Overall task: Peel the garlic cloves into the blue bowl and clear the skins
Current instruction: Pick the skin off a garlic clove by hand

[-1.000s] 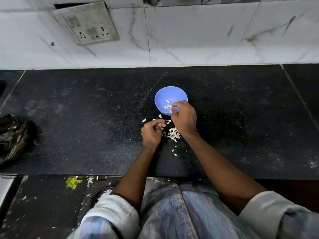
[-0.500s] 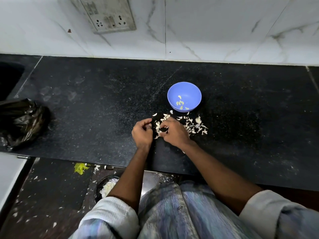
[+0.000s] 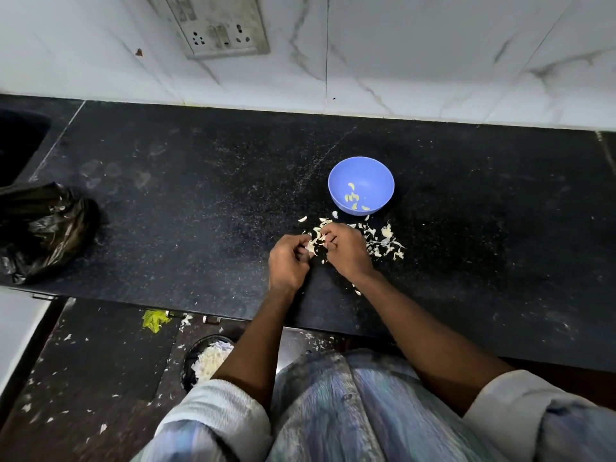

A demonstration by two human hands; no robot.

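From the head view, the left hand (image 3: 289, 264) and right hand (image 3: 346, 248) meet with fingers curled over the garlic skins (image 3: 383, 241); what each pinches is too small to tell. The blue bowl (image 3: 383, 176) sits just beyond, holding peeled cloves (image 3: 354, 198), likely kept near for easy drops.

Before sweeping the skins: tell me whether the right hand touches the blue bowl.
Apart. The head view shows black counter and scattered skins between the right hand and the blue bowl.
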